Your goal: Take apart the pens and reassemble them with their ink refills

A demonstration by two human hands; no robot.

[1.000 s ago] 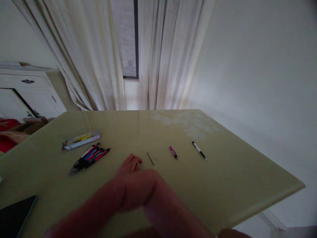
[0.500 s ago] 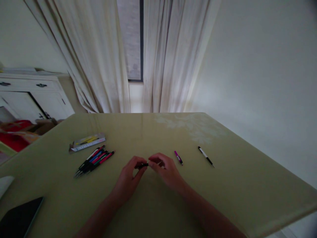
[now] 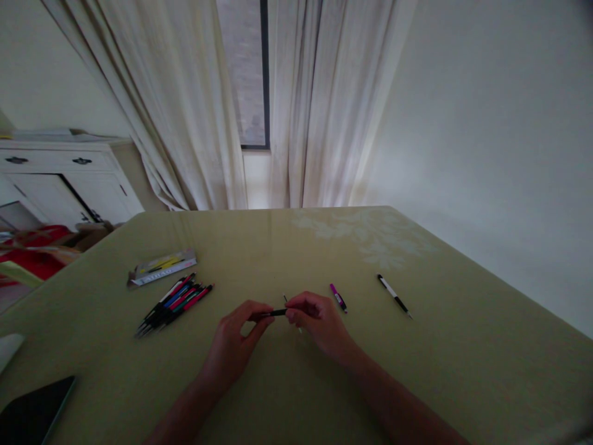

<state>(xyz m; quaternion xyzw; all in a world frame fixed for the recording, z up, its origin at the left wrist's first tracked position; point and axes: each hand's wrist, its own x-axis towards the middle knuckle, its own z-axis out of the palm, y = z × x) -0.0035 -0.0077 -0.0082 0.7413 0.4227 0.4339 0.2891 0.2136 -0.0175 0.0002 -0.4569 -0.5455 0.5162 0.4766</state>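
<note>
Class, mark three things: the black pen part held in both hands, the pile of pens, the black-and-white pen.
black pen part (image 3: 275, 313): head view, exposed middle of its barrel.
pile of pens (image 3: 175, 303): head view, middle of the barrels.
black-and-white pen (image 3: 395, 296): head view, mid-barrel.

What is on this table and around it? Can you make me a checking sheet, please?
Surface: greenish table with a faint flower pattern at the far side.
Job's things: black pen piece, held level just above the table between both hands.
Clutter: purple pen piece, black-and-white pen, heap of coloured pens, flat packet, dark slab at the near left corner.
Hands: left hand pinches one end of the piece, right hand pinches the other.
Cables: nothing seen.
Surroundings: pale curtains, window, white cabinet, red cloth, plain wall.
</note>
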